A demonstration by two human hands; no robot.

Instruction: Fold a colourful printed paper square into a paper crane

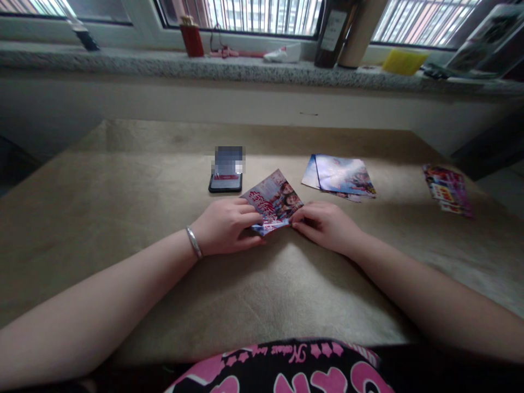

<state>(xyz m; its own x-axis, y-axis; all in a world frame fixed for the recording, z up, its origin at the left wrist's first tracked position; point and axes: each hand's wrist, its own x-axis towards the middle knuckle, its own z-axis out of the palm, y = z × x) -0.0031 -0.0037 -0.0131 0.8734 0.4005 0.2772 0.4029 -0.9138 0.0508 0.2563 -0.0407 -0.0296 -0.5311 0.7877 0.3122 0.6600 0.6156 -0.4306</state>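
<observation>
A printed sheet of paper (pixel 275 201) with red lettering and pictured figures lies turned at an angle on the table, its near edge folded up a little. My left hand (pixel 229 225), with a silver bangle at the wrist, has its fingers closed on the sheet's left near edge. At the right near corner my right hand (pixel 323 225) pinches the paper between thumb and fingers. Just beyond my left hand lies a phone (pixel 226 184), its upper part blurred out. A pile of printed sheets (pixel 344 173) rests beyond my right hand.
Farther right on the table (pixel 102 185) is a bundle of colourful printed papers (pixel 447 190). Along the granite windowsill (pixel 135 64) stand a red container (pixel 191 38), a dark bottle (pixel 332 35) and a yellow item (pixel 404 62).
</observation>
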